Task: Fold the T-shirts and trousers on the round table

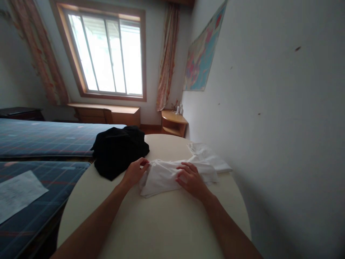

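A white cloth garment (161, 180) lies in folds on the round cream table (161, 223); its exact kind I cannot make out. My left hand (136, 171) is at its upper left corner, thumb and fingers pinched on the white fabric. Over the garment's middle rests my right hand (190, 178), its fingers apart and curved, with the tips at the cloth. More white fabric (210, 156) spreads behind and to the right, toward the wall. Beside my left hand sits a heaped black garment (118, 149).
To the left are beds with blue plaid mattresses (54, 138), one bearing a sheet of paper (21, 192). A white wall (283, 144) runs close along the right. Beyond the table stand a corner shelf (174, 117) and a wooden desk (125, 113) under the window (107, 54).
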`<state>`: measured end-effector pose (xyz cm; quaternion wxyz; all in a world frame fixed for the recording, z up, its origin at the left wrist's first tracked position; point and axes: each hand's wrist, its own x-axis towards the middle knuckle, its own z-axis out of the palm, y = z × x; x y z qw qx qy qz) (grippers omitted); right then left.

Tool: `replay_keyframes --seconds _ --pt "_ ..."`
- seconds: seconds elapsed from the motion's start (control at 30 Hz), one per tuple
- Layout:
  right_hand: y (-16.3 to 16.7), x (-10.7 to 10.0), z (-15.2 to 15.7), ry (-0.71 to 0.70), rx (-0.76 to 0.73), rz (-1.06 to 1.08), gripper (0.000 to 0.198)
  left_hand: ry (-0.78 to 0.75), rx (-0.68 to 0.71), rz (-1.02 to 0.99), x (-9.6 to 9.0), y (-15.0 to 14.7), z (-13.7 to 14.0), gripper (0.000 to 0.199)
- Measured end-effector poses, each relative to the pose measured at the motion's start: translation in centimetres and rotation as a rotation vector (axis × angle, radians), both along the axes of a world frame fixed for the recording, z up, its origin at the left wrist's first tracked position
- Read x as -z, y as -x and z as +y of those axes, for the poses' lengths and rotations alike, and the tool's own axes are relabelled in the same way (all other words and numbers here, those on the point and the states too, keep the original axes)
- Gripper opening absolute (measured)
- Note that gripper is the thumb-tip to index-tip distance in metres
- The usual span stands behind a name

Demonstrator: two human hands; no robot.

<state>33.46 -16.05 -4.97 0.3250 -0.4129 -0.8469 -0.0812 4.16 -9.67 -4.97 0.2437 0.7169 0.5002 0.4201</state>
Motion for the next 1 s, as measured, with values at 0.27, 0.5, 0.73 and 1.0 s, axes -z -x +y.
replay_keyframes --seconds 0.27,0.5,0.73,1.0 --pt "0.9 1.2 0.2 0.069 -0.064 -0.092 0.003 -0.012 -0.070 0.035 0.3 0.3 0.3 0.024" --pt "-2.4 0.6 1.3 0.030 0.107 0.260 0.012 0.025 -0.180 0.050 0.7 1.2 0.8 0.023" --pt "-4.5 1.7 2.2 0.066 0.451 0.329 0.019 0.027 -0.172 0.081 1.1 1.3 1.0 0.022" --pt "-1.8 0.0 0.5 -0.053 0.274 0.177 0.031 -0.344 0.114 0.240 -0.2 -0.6 -0.8 0.020"
